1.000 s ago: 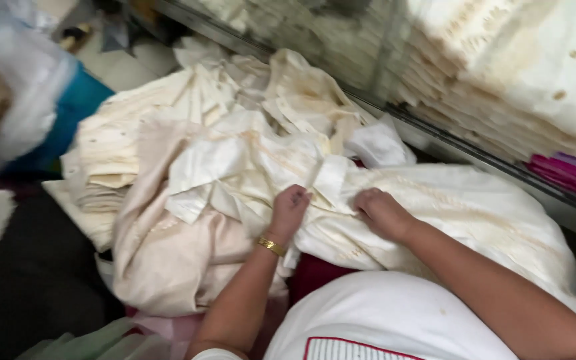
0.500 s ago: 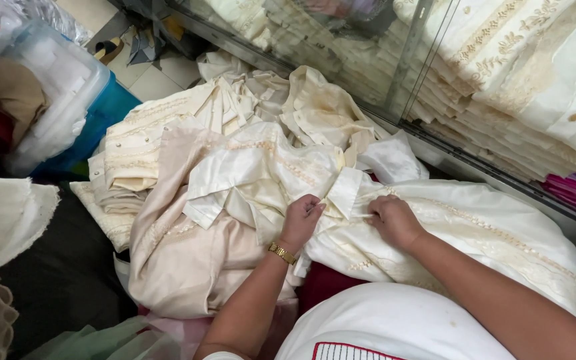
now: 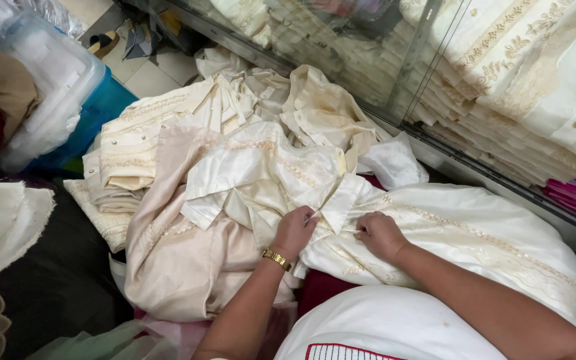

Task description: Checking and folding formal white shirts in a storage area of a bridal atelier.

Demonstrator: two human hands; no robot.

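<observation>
Low in the centre of the frame, the left hand [image 3: 295,231] and the right hand [image 3: 380,235] rest on a cream embroidered shirt [image 3: 435,233] spread over a heap of similar garments. The left hand, with a gold wristband [image 3: 277,259], has its fingers [image 3: 305,220] curled and pinching a folded strip of the shirt, probably its collar or placket, though the folds make that hard to settle. The right hand's fingers [image 3: 366,230] are bent down into the cloth just beside that strip; their tips are buried in the fabric, so it cannot be told whether they pinch it or only press on it. Both forearms are cut off by the lower edge.

A pale beige garment [image 3: 181,267] lies to the left of the hands, partly under the shirt. Whatever carries the heap is hidden beneath the cloth. At the upper right, a glass case [image 3: 428,47] holds stacked folded shirts [image 3: 501,127], blurred by reflections. A clear plastic bin [image 3: 48,87] at the upper left is cropped by the frame.
</observation>
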